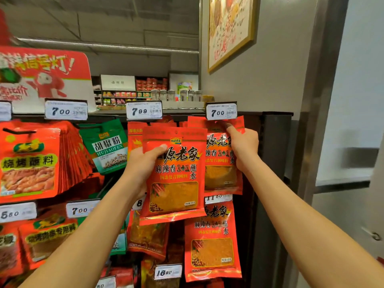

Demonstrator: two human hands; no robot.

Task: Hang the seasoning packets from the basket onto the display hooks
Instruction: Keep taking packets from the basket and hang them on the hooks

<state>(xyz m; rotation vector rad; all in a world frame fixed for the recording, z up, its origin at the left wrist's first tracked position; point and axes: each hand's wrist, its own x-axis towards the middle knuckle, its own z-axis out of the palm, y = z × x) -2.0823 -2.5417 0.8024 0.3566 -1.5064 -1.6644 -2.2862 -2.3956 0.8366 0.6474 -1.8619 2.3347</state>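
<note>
My left hand [143, 163] grips the left edge of a red seasoning packet [176, 179] and holds it upright in front of the display rack. My right hand [243, 146] is raised to the top right hook under the 7.00 price tag [221, 111]; its fingers pinch the top of the hanging red packets [221, 173] of the same kind. The hook itself is hidden behind the tag and the packets. No basket is in view.
Red barbecue seasoning packets [29, 161] and a green pepper-powder packet [108, 146] hang at the left. More red packets [212, 240] hang on the lower row. A dark rack edge [274, 163] and a grey wall [280, 69] stand at the right.
</note>
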